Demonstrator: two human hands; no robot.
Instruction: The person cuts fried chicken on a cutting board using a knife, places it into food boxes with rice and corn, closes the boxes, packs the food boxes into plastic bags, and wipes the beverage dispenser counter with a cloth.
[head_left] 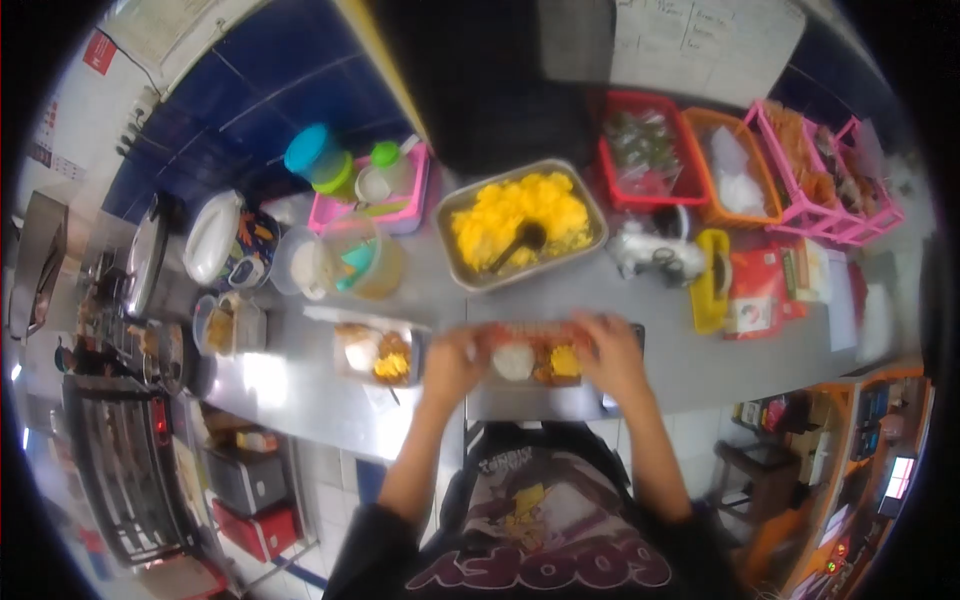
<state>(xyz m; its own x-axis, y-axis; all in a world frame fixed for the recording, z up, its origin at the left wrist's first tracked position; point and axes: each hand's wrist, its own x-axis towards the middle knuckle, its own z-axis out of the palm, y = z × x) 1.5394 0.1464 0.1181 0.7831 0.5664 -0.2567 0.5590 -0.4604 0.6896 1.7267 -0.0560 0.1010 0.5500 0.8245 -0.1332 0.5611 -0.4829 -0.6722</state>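
Note:
A food box (530, 374) with a red printed lid stands on the metal counter, holding a white mound, brown food and a yellow piece. At its left side is my left hand (457, 362), fingers bent against the lid's edge. My right hand (612, 352) grips the right side of the same box. Further left sits a second open box (378, 354) with similar white, brown and yellow food. Behind the boxes, a metal tray (470, 280) holds yellow food, with a black spoon (528, 238) resting in it.
Back right are a red basket (690, 190), an orange basket (765, 213) and pink racks (800, 225). A yellow container (709, 285) lies nearer. Left are a clear tub (385, 270), a pink basket (410, 215) and a white-lidded pot (212, 238). A stool (760, 465) stands below right.

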